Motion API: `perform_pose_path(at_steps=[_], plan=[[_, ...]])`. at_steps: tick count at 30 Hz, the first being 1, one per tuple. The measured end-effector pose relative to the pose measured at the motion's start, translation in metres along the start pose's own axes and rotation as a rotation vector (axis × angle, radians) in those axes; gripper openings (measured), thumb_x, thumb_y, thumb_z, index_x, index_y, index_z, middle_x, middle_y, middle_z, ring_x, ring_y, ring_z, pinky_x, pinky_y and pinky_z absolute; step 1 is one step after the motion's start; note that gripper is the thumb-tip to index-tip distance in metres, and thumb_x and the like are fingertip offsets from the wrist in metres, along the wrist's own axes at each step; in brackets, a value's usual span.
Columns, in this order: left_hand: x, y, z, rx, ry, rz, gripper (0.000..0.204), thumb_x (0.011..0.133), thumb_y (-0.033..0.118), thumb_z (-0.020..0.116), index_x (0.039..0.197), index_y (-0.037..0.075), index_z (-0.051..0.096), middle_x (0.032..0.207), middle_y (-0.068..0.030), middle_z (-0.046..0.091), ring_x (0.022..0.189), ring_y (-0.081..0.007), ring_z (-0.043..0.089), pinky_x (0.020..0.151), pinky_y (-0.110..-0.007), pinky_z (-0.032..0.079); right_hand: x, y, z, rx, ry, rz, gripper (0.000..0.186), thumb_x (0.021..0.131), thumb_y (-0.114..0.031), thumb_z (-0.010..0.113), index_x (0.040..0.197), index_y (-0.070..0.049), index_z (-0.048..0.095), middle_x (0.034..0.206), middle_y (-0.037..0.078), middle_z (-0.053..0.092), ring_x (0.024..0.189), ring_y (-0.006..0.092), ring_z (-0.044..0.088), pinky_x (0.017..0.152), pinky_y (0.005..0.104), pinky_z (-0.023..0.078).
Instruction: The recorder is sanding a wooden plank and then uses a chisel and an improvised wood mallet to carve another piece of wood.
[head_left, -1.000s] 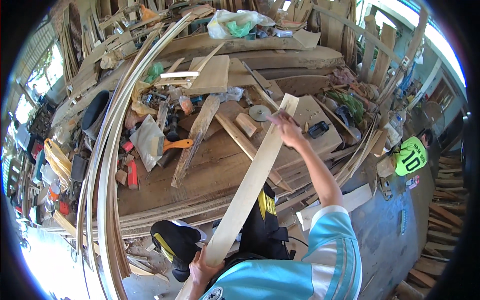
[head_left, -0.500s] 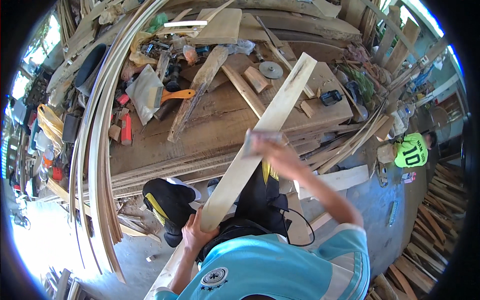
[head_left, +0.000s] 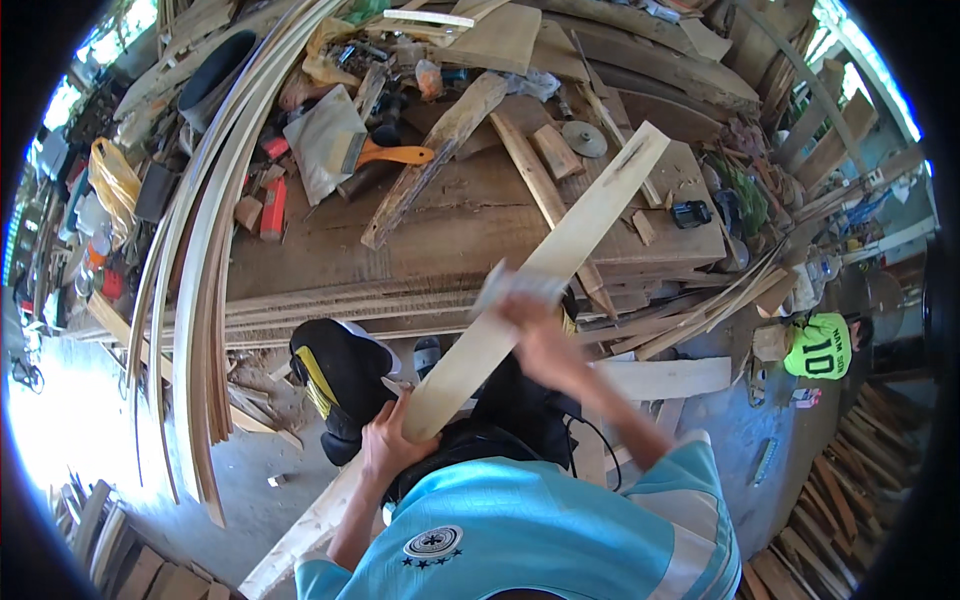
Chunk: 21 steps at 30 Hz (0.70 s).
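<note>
A long pale wooden board slants from my lap up and right over the workbench. My left hand is wrapped round its near end, by my belly. Halfway along, my right hand grips a flat greyish-pink pad and presses it on the board's upper face. Motion smears that pad and the fingers, so its exact kind cannot be made out; it looks like folded sandpaper or a sanding block. A dark mark shows near the board's far end, which lies over the bench top.
The thick timber workbench carries a paint scraper-like brush with orange handle, a rough plank, a grey disc and a red box. Long thin strips arch at left. A person in a yellow-green shirt is at right.
My right hand and the pad remain on the middle of the board, both blurred by motion. The whole view has shifted, with the bench contents now farther right. My left hand keeps its hold.
</note>
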<state>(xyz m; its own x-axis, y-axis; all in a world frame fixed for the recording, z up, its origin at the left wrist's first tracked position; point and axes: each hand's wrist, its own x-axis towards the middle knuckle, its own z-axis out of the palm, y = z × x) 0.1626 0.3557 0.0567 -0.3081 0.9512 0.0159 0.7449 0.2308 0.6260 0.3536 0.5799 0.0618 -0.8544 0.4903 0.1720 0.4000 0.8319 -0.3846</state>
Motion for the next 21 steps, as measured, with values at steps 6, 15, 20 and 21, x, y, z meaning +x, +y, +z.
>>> perform_pose_path(at_steps=[6, 15, 20, 21], plan=[[-0.004, 0.001, -0.003, 0.042, 0.016, 0.068, 0.079, 0.055, 0.033, 0.077, 0.122, 0.003, 0.046, 0.086, -0.0136, 0.057, 0.076, -0.0309, 0.061, 0.065, -0.04, 0.052, -0.021, -0.034, 0.006, 0.182, -0.316, -0.395, 0.048, 0.077, -0.004, 0.051, 0.125, -0.006, 0.048, 0.135, 0.012, 0.042, 0.126, 0.025, 0.038, 0.108, 0.0382, 0.027], [-0.009, -0.001, 0.002, 0.044, -0.017, 0.029, 0.078, 0.064, 0.041, 0.07, 0.126, 0.003, 0.042, 0.09, -0.0157, 0.057, 0.079, -0.0324, 0.061, 0.065, -0.041, 0.051, 0.029, 0.136, -0.087, -0.084, 0.188, 0.292, 0.035, 0.094, -0.014, 0.035, 0.121, 0.003, 0.048, 0.127, 0.02, 0.047, 0.122, 0.0346, 0.039, 0.106, 0.0409, 0.027], [-0.013, -0.005, -0.001, -0.095, 0.002, 0.024, 0.087, 0.067, 0.043, 0.068, 0.134, 0.004, 0.03, 0.116, -0.0201, 0.047, 0.097, -0.0368, 0.054, 0.075, -0.045, 0.048, 0.002, 0.003, -0.01, 0.187, -0.187, -0.188, 0.049, 0.08, -0.004, 0.052, 0.128, -0.011, 0.047, 0.134, 0.013, 0.043, 0.127, 0.0311, 0.036, 0.107, 0.039, 0.027], [-0.013, -0.005, -0.003, -0.165, 0.062, 0.049, 0.088, 0.067, 0.043, 0.068, 0.135, 0.005, 0.029, 0.121, -0.0199, 0.044, 0.103, -0.0366, 0.051, 0.077, -0.046, 0.047, -0.005, -0.023, 0.004, 0.209, -0.264, -0.346, 0.045, 0.08, -0.006, 0.054, 0.125, -0.01, 0.049, 0.134, 0.011, 0.042, 0.126, 0.0293, 0.037, 0.106, 0.0382, 0.029]])
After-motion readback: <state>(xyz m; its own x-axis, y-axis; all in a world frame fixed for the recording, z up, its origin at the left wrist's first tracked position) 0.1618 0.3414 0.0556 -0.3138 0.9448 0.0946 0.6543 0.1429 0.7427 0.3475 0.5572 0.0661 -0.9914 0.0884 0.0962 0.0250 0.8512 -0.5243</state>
